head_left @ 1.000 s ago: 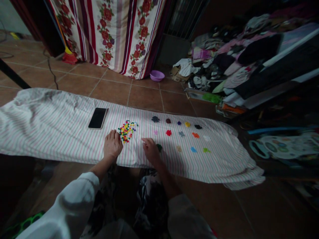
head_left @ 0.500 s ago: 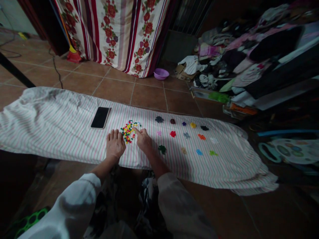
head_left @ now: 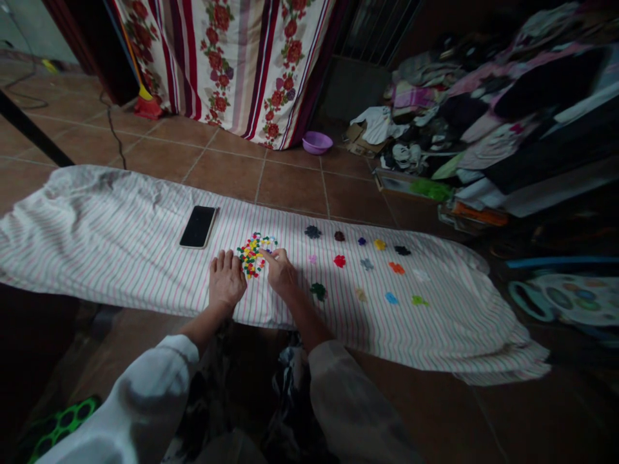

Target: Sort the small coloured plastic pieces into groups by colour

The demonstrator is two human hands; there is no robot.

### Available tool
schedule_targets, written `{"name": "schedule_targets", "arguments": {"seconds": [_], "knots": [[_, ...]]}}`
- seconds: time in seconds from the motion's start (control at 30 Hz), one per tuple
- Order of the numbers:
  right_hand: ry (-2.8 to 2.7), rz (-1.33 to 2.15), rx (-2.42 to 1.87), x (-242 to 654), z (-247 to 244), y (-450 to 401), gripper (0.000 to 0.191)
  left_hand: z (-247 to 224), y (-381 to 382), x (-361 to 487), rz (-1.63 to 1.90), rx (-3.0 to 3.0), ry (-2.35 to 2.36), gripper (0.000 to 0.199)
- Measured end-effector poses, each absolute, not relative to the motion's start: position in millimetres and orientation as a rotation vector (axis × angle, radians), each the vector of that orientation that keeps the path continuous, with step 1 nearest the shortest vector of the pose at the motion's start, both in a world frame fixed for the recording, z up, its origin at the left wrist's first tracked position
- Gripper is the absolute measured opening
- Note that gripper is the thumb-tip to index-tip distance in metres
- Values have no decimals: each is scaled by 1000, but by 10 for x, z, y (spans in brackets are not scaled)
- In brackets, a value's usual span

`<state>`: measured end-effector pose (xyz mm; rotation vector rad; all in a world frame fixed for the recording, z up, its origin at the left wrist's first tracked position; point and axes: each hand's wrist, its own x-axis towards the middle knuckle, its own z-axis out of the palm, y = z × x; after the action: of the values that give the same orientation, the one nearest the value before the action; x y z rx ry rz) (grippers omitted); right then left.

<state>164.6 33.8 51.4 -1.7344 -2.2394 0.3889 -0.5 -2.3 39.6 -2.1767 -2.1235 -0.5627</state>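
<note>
A mixed pile of small coloured pieces (head_left: 251, 253), red, yellow, green and white, lies on the striped cloth (head_left: 130, 258). My left hand (head_left: 226, 278) rests palm down at the pile's left edge, fingers stretched out and holding nothing. From the right, my right hand (head_left: 282, 272) reaches in with its index finger extended onto the pieces and the other fingers curled. No piece shows in its grasp; the thumb is hidden. Right of it lie single-colour heaps, among them a dark green heap (head_left: 318, 291), a red heap (head_left: 339, 261) and an orange heap (head_left: 396, 267).
A phone (head_left: 198, 227) lies on the cloth left of the pile. Beyond the cloth's far edge are the tiled floor (head_left: 290, 187), a purple basin (head_left: 317, 143) and a floral curtain (head_left: 246, 64). Heaped clothes (head_left: 464, 116) fill the back right.
The view has shifted slightly, moving everything a little to the right. My right index finger stays at the pile with only a slight change in its position. My left hand stays flat.
</note>
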Motion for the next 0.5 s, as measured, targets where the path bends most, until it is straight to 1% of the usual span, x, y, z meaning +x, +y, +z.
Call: {"name": "schedule_targets", "arguments": {"seconds": [0.1,0.23,0.37,0.5], "knots": [[-2257,414,-1692,1573,533,406,51,394,-21,-4,-562,-2171,-2122,34],[-2280,425,-1646,1444,581,514,43,389,-17,-1,-549,-2175,-2130,36],[-2282,419,-1695,1334,623,588,36,378,-14,-3,-570,-2172,-2137,36],[-2257,403,-1738,1279,618,651,33,376,-16,-3,-569,-2172,-2140,36]]}}
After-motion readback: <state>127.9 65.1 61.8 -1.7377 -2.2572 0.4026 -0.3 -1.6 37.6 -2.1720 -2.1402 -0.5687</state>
